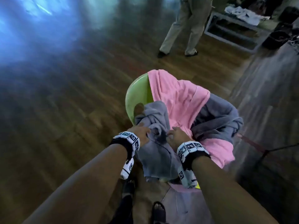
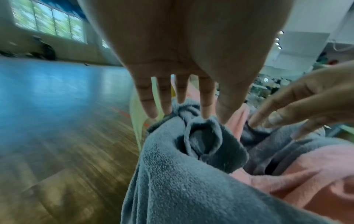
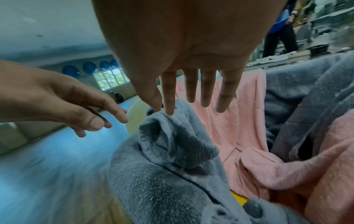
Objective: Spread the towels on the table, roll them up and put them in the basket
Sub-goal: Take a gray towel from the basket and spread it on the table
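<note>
Item: green basket (image 1: 137, 96), standing on a wooden floor (image 1: 64, 110), heaped with unrolled towels that spill over its rim. Grey towel (image 1: 155, 152) draped over the near edge, a bunched fold raised between both hands; pink towel (image 1: 176, 97) slung across the far side; second grey towel (image 1: 216, 120) at right. Left hand (image 1: 140, 132): fingers extended, tips touching the grey fold, not clenched. Right hand (image 1: 177, 136): fingers straight, thumb and forefinger meeting the fold's peak, seemingly to draw it out for spreading. Bystander's legs (image 1: 179, 29) beyond.
</note>
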